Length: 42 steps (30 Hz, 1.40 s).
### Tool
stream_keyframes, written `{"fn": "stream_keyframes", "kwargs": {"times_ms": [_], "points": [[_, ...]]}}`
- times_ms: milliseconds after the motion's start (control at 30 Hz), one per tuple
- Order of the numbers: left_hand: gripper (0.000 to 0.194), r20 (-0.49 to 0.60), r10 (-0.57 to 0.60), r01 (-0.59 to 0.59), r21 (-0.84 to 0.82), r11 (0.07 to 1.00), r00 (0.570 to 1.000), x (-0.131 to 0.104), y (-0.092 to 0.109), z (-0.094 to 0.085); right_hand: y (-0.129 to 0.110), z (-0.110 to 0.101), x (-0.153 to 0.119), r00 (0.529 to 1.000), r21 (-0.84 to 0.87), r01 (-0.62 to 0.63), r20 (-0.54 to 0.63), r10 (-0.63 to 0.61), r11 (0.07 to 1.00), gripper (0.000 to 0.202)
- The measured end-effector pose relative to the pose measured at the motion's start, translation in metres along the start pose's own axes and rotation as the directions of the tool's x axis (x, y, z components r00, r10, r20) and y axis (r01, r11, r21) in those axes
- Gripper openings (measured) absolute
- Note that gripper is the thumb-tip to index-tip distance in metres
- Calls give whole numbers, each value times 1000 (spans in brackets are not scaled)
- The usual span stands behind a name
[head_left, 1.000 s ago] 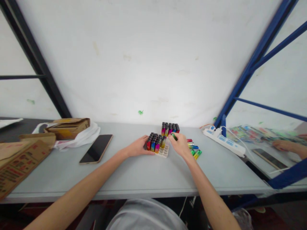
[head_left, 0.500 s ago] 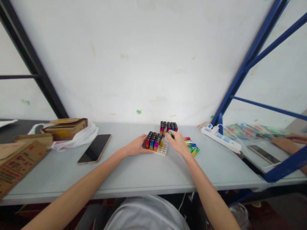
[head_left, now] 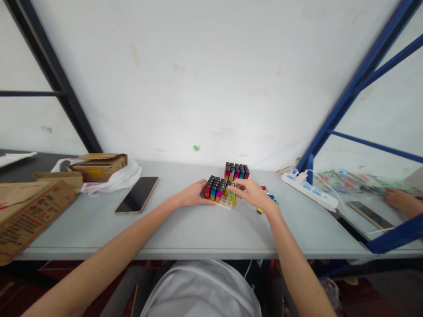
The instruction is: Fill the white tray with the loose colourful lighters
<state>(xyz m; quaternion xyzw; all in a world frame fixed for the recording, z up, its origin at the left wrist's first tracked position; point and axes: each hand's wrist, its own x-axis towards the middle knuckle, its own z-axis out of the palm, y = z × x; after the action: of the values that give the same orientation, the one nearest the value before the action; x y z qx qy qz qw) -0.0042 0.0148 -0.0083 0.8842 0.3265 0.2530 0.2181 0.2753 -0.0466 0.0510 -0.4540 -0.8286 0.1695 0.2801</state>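
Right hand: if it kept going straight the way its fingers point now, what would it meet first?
The right hand points left toward the white plastic tray of upright multicoloured lighters. Its fingers are already at the yellow-green lighter on the tray's near right edge, so it would likely meet that first; depth is uncertain.

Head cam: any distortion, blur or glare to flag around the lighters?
Head view: strong wide-angle bending, with the blue rack beams splaying outward and the table edge bowed. Soft even light, no glare; the wall brightens behind the lighter tray. The lighters are small and soft. The right hand is slightly blurred, the left hand sharper.
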Motion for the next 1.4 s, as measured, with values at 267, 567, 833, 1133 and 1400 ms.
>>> {"fn": "stream_keyframes", "kwargs": {"times_ms": [267, 567, 833, 1133, 1400], "points": [[75, 7, -5, 5, 0, 1000, 1000, 0, -1, 0, 0, 5, 3, 996, -32, 24, 87, -21, 999, 40], [73, 1, -8, 8, -24, 1000, 1000, 1, -3, 2, -11, 12, 10, 975, -223, -183, 84, 206, 957, 33], [76, 17, -23, 23, -9, 1000, 1000, 1, -1, -1, 39, -43, -19, 962, -139, -270, -1, 273, 953, 36], [76, 14, -12, 12, 8, 1000, 1000, 1, -3, -1, 126, -44, -37, 950, -344, -311, -148, 275, 886, 37], [77, 27, -25, 25, 25, 999, 999, 2, -3, -1, 128, -36, -30, 958, -331, -286, -78, 276, 899, 29]]}}
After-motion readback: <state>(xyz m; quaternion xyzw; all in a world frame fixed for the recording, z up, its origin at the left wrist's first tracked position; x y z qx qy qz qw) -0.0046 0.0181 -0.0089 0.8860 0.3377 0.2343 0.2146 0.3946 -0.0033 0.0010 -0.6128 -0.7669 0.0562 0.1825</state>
